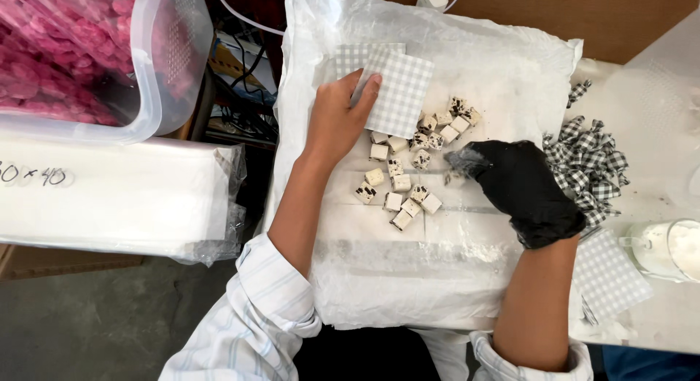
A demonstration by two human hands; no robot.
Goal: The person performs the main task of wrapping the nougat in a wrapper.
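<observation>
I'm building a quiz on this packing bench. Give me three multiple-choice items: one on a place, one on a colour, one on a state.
1. Where does the pile of twisted black-and-white checked wrappers lie?
A. right of the gloved hand
B. inside the pink-filled tub
C. on the floor

2. What colour is the glove on the right hand?
A. blue
B. black
C. white

3. What is the bare left hand doing?
A. hanging free
B. fingers on a grey-checked paper square
C. gripping the glass jar

Answers: 1 A, the pile sits past the glove on the white sheet's edge. 2 B, the glove is plainly black. 3 B, its fingertips overlap the square's edge above the small speckled white candy cubes.
</observation>
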